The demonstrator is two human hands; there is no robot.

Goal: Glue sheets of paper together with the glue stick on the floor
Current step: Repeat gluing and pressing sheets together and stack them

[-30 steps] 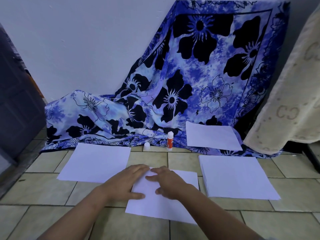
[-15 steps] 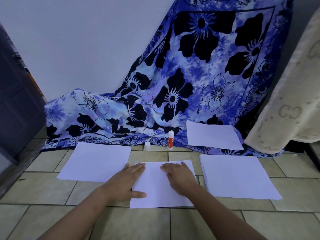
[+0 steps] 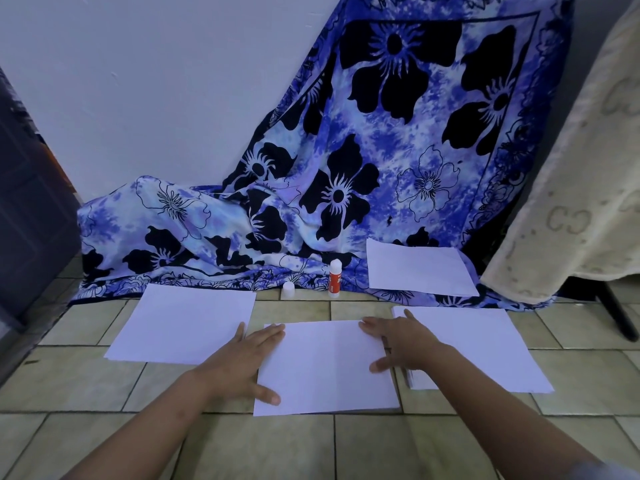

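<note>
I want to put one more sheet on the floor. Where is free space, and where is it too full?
Bare tiles lie in front of the middle sheet, between the forearms, and at near left below the left sheet. It is crowded between the left sheet and the right stack, and by the glue stick and cap.

A home room — tiled floor (image 3: 311,445), flowered cloth (image 3: 381,150) draped against the wall (image 3: 156,81), cream blanket (image 3: 571,202) hanging.

We cannot read the glue stick (image 3: 335,279) label; our right hand (image 3: 401,342) hides the stack's (image 3: 485,348) near-left corner.
</note>
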